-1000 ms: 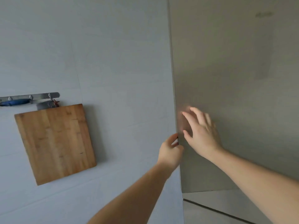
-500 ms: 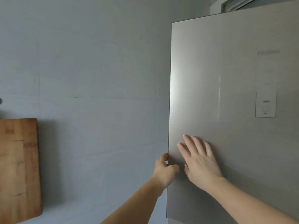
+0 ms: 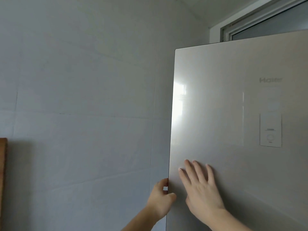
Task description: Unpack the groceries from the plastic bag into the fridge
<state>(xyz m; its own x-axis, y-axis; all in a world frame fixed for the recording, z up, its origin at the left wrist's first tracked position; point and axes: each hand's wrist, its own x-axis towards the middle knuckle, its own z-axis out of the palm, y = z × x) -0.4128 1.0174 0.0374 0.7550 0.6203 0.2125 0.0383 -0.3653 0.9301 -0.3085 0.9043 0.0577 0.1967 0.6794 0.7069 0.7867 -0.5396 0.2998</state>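
Note:
The silver-beige fridge door (image 3: 225, 100) fills the right half of the head view and looks closed. A control panel (image 3: 270, 130) and a faint brand name sit on its upper right. My left hand (image 3: 160, 200) grips the door's left edge low down, with the thumb on the front face and the fingers curled round behind it. My right hand (image 3: 199, 184) lies flat on the door face just to the right, with its fingers straight and spread. No plastic bag and no groceries are in view.
A pale tiled wall (image 3: 83, 105) stands to the left of the fridge. A wooden cutting board's edge (image 3: 3, 180) shows at the far left. A window frame (image 3: 260, 19) runs above the fridge top.
The view has swung up and to the right, bringing the fridge's top edge and the window into sight. Both hands have kept their places on the door.

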